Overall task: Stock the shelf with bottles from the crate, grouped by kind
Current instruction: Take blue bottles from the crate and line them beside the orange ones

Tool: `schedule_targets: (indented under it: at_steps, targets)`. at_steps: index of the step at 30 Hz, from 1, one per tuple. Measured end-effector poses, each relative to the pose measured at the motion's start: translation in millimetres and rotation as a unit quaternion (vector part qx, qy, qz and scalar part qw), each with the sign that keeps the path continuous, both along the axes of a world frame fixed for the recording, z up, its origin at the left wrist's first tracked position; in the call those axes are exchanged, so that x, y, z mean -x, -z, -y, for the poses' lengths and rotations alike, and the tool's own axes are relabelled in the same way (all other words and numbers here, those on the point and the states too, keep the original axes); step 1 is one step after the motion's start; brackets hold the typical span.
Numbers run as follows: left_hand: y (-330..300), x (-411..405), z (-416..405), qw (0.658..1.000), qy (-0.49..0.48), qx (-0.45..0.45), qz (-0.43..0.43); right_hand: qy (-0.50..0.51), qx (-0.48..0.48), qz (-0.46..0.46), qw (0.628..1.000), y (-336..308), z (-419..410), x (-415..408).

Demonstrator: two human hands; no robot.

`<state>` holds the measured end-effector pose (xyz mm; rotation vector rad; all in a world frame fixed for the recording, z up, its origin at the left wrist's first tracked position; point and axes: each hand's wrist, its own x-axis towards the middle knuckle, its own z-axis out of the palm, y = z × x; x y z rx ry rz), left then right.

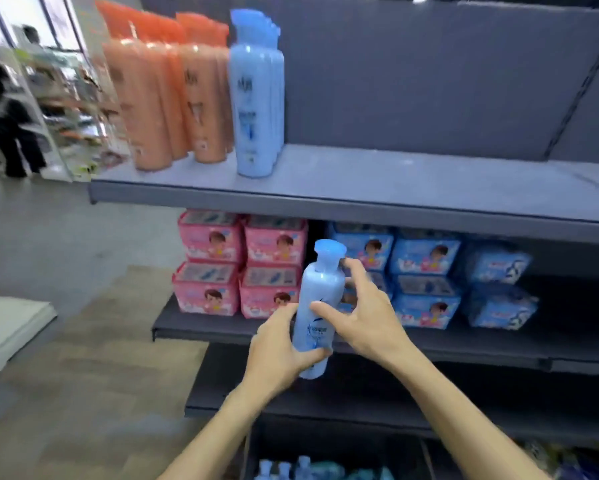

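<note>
crate (325, 455) cut off below, orange bottles (166, 98) blurred

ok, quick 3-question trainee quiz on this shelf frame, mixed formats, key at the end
1. True or false: the held blue bottle already stands on the top shelf.
2. Which hand grips the bottle's lower body? A) left hand B) right hand
3. Fill in: on the top shelf, the blue bottles stand to the ____ of the orange bottles, from the camera.

Key: 1 false; 2 A; 3 right.
</note>
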<state>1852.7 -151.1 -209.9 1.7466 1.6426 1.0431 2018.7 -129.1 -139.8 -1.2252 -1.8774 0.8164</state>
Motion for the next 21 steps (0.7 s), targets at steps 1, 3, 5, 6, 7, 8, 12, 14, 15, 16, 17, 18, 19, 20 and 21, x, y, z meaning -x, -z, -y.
schedule_targets:
  at_steps: [1, 3, 5, 6, 7, 8, 12, 14, 15, 16, 17, 18, 19, 20, 21]
  targets:
    - [-24.7, 5.2, 0.1, 0.999, -0.008, -0.035, -0.004, -0.006, -0.030, -0.002, 1.000, -25.8, 0.2, 5.3]
    - [-72.7, 14.6, 2.7, 0.994, -0.023, -0.108, -0.007, -0.025, -0.086, -0.004, 0.996, -75.7, 2.2, 15.8]
    - [-117.4, 23.4, 7.6, 0.985, -0.040, -0.167, -0.007, -0.041, -0.130, -0.007, 0.991, -120.7, 4.6, 25.7]
    - [-137.1, 28.3, 9.0, 0.980, -0.049, -0.191, -0.002, -0.047, -0.148, -0.010, 0.988, -141.4, 5.2, 31.0]
    - [-154.4, 34.0, 8.7, 0.976, -0.058, -0.211, 0.000, -0.052, -0.164, -0.013, 0.985, -160.5, 4.8, 36.6]
    - [-170.0, 39.3, 7.6, 0.972, -0.066, -0.227, -0.002, -0.057, -0.178, -0.016, 0.982, -177.2, 3.3, 42.7]
    - [-214.0, 60.6, -12.6, 0.968, -0.089, -0.235, -0.012, -0.055, -0.207, 0.000, 0.977, -220.1, -16.5, 73.6]
    - [-224.3, 70.6, -29.0, 0.972, -0.088, -0.218, 0.003, -0.051, -0.206, 0.022, 0.977, -229.9, -32.8, 89.9]
    - [-227.8, 75.4, -36.6, 0.974, -0.088, -0.207, 0.009, -0.047, -0.200, 0.033, 0.978, -233.4, -41.4, 97.1]
    - [-230.5, 79.9, -43.7, 0.976, -0.087, -0.198, 0.014, -0.042, -0.192, 0.042, 0.980, -236.2, -49.4, 103.2]
    - [-233.2, 84.2, -49.7, 0.978, -0.088, -0.189, 0.016, -0.039, -0.183, 0.045, 0.981, -238.5, -56.8, 107.9]
    - [-235.2, 87.8, -55.1, 0.979, -0.088, -0.184, 0.017, -0.038, -0.173, 0.043, 0.983, -240.5, -63.4, 111.6]
    - [-237.4, 90.9, -59.5, 0.979, -0.089, -0.180, 0.018, -0.038, -0.163, 0.036, 0.985, -242.7, -69.2, 114.4]
    - [-240.3, 92.9, -62.7, 0.980, -0.088, -0.178, 0.017, -0.039, -0.156, 0.029, 0.986, -244.7, -73.5, 116.6]
    - [-242.5, 94.6, -66.6, 0.981, -0.089, -0.175, 0.013, -0.038, -0.151, 0.025, 0.987, -246.7, -76.7, 117.8]
